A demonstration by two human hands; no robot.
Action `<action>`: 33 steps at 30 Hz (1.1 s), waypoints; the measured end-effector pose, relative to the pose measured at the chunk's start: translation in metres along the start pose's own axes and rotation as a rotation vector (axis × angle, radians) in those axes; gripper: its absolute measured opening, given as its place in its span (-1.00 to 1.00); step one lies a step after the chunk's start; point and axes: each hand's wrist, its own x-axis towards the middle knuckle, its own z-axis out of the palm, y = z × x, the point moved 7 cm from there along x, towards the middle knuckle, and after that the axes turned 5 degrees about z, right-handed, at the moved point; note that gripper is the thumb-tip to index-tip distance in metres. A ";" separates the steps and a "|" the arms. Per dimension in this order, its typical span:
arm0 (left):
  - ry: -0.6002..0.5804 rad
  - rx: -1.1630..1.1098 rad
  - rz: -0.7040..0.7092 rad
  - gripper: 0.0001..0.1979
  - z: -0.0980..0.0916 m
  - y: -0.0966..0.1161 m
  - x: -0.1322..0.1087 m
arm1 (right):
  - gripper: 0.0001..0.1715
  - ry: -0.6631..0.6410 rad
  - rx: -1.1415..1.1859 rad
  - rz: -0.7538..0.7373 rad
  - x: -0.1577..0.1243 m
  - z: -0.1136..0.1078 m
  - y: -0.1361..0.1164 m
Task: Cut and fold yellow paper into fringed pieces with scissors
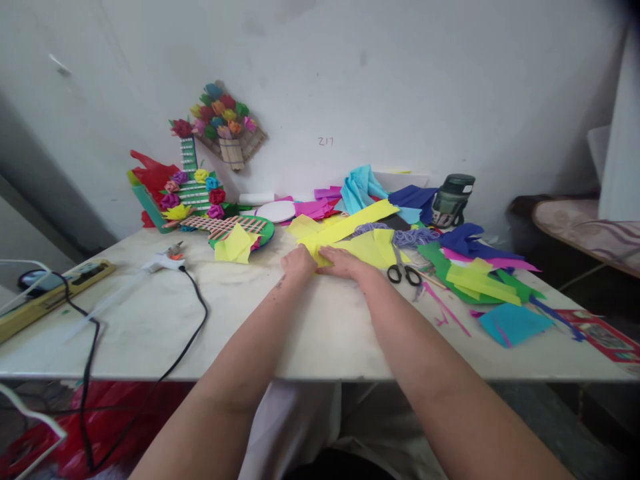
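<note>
Both my hands are at the middle of the table, working on yellow crepe paper (314, 248). My left hand (299, 261) is closed in a near fist at the paper's left edge. My right hand (343, 261) closes on the same paper from the right, its fingers reaching toward the left hand. The fingertips are partly hidden. Just behind the hands lie a long yellow paper strip (355, 221) and another yellow sheet (369, 248). Black-handled scissors (404, 272) rest to the right of my right hand.
To the left, a glue gun (167, 259) trails a black cord beside a power strip (93, 277). Behind it stands a flower-decorated guitar-shaped craft (195, 193). Coloured paper (470, 283), purple yarn (415, 238) and a dark bottle (451, 200) occupy the right side.
</note>
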 end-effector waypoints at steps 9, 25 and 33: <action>0.011 -0.005 -0.006 -0.55 -0.002 0.002 -0.002 | -0.17 -0.026 -0.079 -0.020 0.002 0.004 -0.002; 0.001 0.029 0.073 -0.56 0.003 -0.007 0.014 | -0.24 -0.040 -0.056 0.005 0.003 0.004 -0.004; -0.143 -0.044 0.034 -0.63 0.013 -0.003 0.035 | -0.24 -0.033 0.000 0.002 0.002 0.005 -0.002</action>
